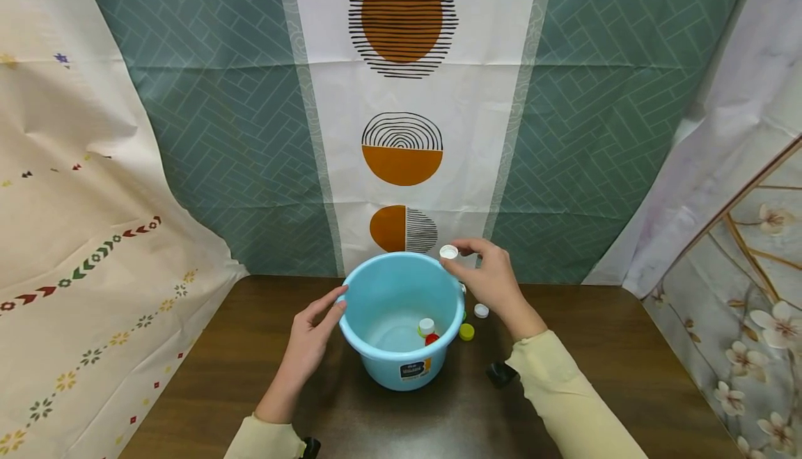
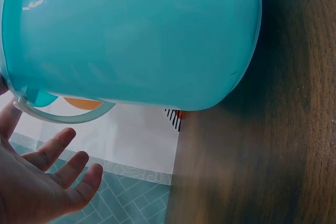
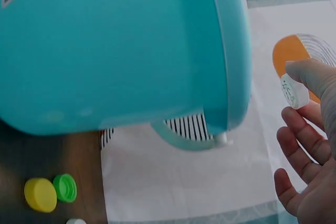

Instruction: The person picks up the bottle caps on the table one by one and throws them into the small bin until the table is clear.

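A light blue bucket (image 1: pixel 380 313) stands upright on the table. My left hand (image 1: pixel 313 323) holds its rim at the left with thumb and index finger; the other fingers (image 2: pixel 79 169) spread away from the wall. My right hand (image 1: pixel 491 274) pinches a white bottle cap (image 1: pixel 448 252) between thumb and fingers, just above the far right of the rim. Inside the bucket lie a white cap (image 1: pixel 427 325) and a red cap (image 1: pixel 431 339), with a bit of yellow-green beside them. Right of the bucket are a yellow cap (image 1: pixel 466 332), a green cap (image 3: pixel 65 188) and another white cap (image 1: pixel 481 310).
The dark wooden table (image 1: pixel 250 361) ends at a hanging printed cloth (image 1: pixel 413 97) behind the bucket. A pale handle (image 2: pixel 68 116) hangs along the bucket's far side. Patterned cloths also hang at the left and right. Both wrists carry small black devices.
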`<state>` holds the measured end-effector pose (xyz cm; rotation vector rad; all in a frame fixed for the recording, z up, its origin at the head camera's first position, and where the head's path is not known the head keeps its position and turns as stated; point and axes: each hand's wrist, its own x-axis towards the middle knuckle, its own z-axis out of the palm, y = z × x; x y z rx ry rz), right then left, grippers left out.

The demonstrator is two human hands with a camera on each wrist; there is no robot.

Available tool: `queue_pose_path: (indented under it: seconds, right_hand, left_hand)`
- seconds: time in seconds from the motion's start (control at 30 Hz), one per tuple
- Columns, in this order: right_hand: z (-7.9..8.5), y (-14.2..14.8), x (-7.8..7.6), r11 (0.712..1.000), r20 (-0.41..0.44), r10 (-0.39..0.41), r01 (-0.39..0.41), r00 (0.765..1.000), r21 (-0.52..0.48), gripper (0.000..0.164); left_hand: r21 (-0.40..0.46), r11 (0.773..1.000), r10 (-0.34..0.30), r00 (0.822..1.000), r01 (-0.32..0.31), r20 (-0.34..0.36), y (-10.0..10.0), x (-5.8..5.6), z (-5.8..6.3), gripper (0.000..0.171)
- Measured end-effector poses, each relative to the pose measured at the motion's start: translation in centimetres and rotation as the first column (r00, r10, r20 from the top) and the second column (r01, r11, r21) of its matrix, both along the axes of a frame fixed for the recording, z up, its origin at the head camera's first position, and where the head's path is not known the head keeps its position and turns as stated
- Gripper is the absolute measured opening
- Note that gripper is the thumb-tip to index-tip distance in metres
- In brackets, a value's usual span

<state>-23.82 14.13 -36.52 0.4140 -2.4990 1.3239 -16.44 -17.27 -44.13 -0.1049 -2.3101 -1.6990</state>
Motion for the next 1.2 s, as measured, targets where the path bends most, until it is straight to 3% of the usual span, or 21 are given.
queue_pose_path:
  seconds: [0.53,1.2]
  right_hand:
    - [0.1,-4.0,0.4,0.987,0.0,0.156,-0.156,0.988,-0.046,0.037]
    - [-0.7,-7.6,0.9,0.978,0.013,0.21,-0.21,0.978,0.001,0.034]
  left_hand:
    - [0.0,1.0,-0.014,1.0,0.014,0.004,0.0,0.1,0.1,0.035]
    - [0.004,1.0,-0.008,1.0,0.008,0.006,0.0,0.0,0.1,0.034]
